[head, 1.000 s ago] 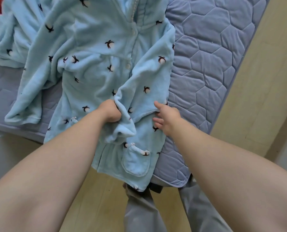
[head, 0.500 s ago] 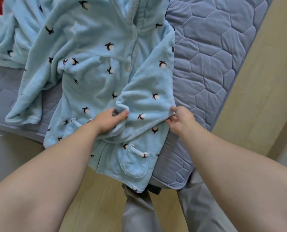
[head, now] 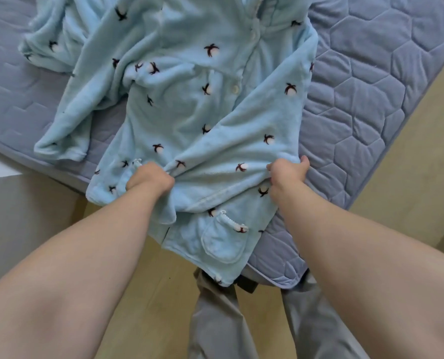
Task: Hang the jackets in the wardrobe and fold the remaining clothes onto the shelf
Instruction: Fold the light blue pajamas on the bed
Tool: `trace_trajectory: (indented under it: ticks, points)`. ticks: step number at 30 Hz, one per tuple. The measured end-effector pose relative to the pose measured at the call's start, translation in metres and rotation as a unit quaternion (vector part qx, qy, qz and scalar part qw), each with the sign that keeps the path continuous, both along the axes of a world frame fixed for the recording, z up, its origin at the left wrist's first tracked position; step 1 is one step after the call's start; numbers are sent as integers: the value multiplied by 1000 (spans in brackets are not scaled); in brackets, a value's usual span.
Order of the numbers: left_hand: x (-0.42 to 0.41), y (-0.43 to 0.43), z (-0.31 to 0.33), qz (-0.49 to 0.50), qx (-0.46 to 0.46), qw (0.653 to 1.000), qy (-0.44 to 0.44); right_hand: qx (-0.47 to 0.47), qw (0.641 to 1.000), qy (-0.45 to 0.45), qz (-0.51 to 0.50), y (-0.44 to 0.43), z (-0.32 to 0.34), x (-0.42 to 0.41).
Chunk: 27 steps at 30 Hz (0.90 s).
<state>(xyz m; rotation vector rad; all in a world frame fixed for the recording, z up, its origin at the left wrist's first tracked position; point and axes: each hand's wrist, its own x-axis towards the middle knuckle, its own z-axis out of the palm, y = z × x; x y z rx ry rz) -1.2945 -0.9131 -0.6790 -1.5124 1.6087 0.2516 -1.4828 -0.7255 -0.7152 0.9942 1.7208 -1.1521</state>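
Note:
A light blue fleece pyjama top (head: 189, 99) with small dark-and-white motifs and white buttons lies face up on the mattress (head: 371, 73), its hem and pocket hanging over the near edge. Its right sleeve (head: 254, 141) is folded across the front. My left hand (head: 151, 178) grips the cuff end of that sleeve near the middle of the hem. My right hand (head: 288, 169) grips the sleeve's other edge at the garment's right side, thumb on top. The other sleeve (head: 68, 130) trails off to the left.
More blue fleece of the same pattern (head: 50, 47) lies bunched at the back left. The grey-blue quilted mattress ends in a corner by my legs (head: 228, 320). Wooden floor (head: 410, 164) runs to the right and below.
Both hands have moved apart, spreading the folded sleeve flat across the front of the top. My left hand has closed on the cuff, and my right has shifted to the right edge.

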Motion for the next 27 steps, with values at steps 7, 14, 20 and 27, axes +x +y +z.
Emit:
trace_trajectory:
  ticks: [7,14,20,27]
  points:
    - [59,18,-15,152,184,964,118,134,966,69,208,0,-18,11]
    - [81,4,-14,242,60,955,161,229,928,92,281,-12,-27,25]
    - [106,-1,-15,386,-24,907,169,310,902,82,288,-15,-23,46]
    - [125,33,-28,571,-15,757,318,380,788,150,460,-14,-22,55]
